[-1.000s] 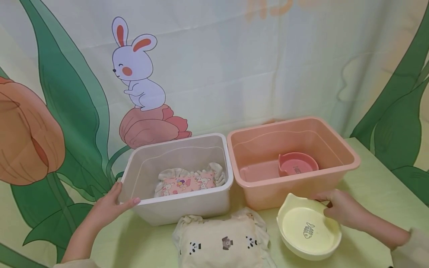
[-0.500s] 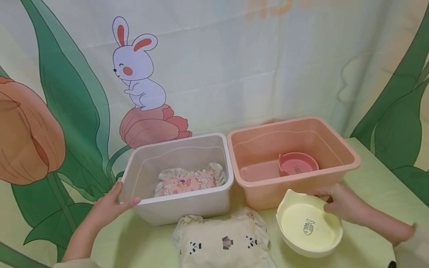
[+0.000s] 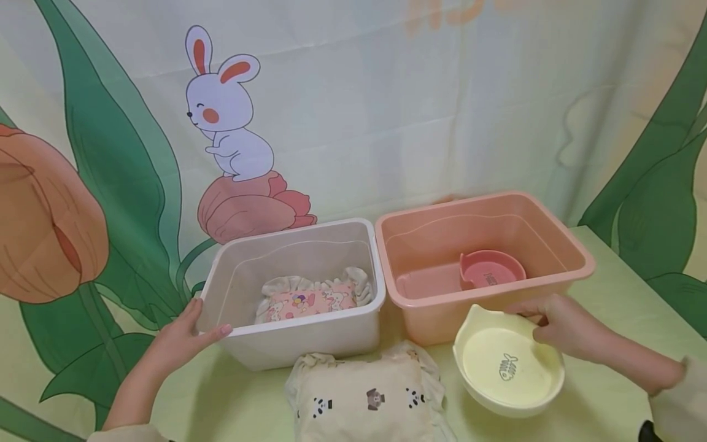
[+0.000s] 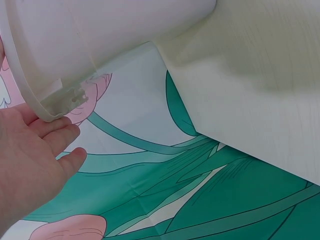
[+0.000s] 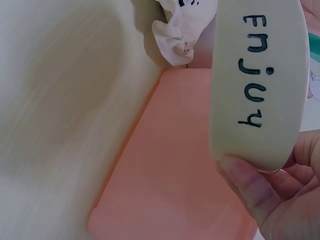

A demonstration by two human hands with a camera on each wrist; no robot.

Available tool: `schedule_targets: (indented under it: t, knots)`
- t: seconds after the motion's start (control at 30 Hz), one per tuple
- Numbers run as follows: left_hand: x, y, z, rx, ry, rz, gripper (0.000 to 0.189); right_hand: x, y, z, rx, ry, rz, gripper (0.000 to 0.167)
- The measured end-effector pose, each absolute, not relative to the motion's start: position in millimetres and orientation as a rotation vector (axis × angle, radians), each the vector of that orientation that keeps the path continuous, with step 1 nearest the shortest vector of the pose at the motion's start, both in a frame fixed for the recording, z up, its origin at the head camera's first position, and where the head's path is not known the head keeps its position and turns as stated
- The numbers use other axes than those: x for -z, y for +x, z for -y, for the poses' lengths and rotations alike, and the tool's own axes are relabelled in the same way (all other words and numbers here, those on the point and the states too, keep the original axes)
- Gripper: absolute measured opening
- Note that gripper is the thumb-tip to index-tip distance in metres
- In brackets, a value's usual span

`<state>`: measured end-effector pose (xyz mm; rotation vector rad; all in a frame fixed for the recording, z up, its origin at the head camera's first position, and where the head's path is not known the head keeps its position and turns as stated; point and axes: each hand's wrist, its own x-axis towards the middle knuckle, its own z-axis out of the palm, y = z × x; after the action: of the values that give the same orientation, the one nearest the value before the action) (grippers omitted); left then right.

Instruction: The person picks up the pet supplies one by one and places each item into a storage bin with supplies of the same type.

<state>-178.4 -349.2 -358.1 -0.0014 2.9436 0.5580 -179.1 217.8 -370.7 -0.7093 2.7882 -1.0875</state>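
My right hand (image 3: 566, 328) pinches the rim of a pale yellow cat-eared bowl (image 3: 508, 368), thumb toward its inside. The bowl hangs tilted above the table, in front of the pink bin (image 3: 433, 322); in the right wrist view its outer wall (image 5: 260, 85) reads "Enjoy". My left hand (image 3: 173, 341) holds the front left corner of the white bin (image 3: 309, 341), its thumb along the front rim and its fingers (image 4: 60, 135) under the rim's outer edge. A pink ruffled pillow (image 3: 312, 301) lies inside the white bin. A red-pink bowl (image 3: 494, 270) sits in the pink bin.
A cream ruffled pillow (image 3: 364, 408) printed with animals lies in front of the white bin, left of the yellow bowl. Both bins stand side by side on a pale green table (image 3: 618, 294). A printed curtain (image 3: 359, 123) hangs close behind them.
The yellow bowl in my right hand has risen slightly and moved a little toward the pink bin. My left hand has stayed on the white bin.
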Motion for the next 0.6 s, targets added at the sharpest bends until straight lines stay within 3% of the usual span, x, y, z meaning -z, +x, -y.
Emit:
schedule_targets:
  t: [0.6]
  knots:
    - [358, -178, 349, -0.563, 0.000, -2.952, 0.095, 359, -179, -214, 1.137, -0.829, -2.764, 0.050]
